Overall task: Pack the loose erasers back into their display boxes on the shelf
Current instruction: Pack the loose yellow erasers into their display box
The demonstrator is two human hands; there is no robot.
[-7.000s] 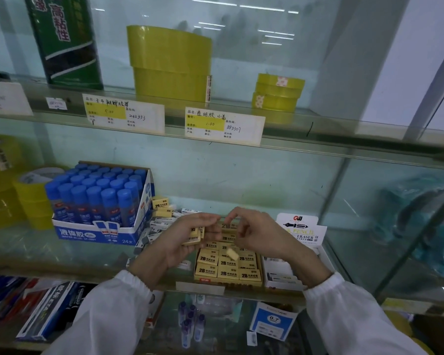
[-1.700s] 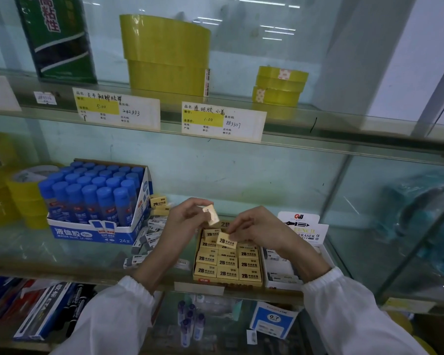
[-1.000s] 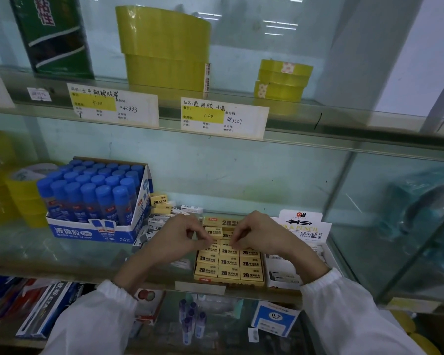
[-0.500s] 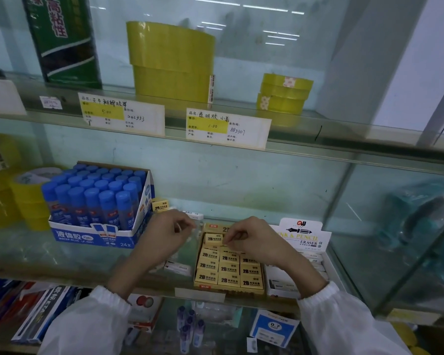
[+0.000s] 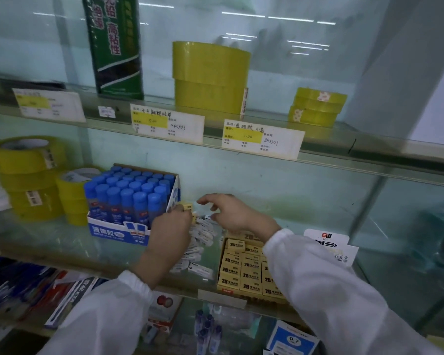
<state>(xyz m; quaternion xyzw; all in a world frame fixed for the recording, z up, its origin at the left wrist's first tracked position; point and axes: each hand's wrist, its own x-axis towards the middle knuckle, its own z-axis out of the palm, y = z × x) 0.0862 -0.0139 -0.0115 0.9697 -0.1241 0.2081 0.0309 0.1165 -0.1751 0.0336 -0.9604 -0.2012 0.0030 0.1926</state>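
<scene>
A yellow display box [image 5: 246, 271] filled with rows of 2B erasers stands at the shelf's front edge, partly under my right sleeve. To its left lies a heap of loose white-wrapped erasers [image 5: 203, 235]. A small yellow eraser [image 5: 186, 206] rests beside the glue-stick box. My left hand [image 5: 168, 228] is curled with its fingertips against that yellow eraser; the back of the hand hides whether it grips it. My right hand [image 5: 232, 213] hovers over the back of the heap with fingers spread and nothing in it.
A blue box of glue sticks [image 5: 128, 201] stands left of the heap, with yellow tape rolls [image 5: 28, 175] further left. A white eraser display box [image 5: 330, 243] stands right of the yellow box. The glass shelf above [image 5: 344, 155] carries price cards and more tape.
Both hands have left the yellow box and moved left and back to the loose erasers by the glue-stick box. The view has swung left.
</scene>
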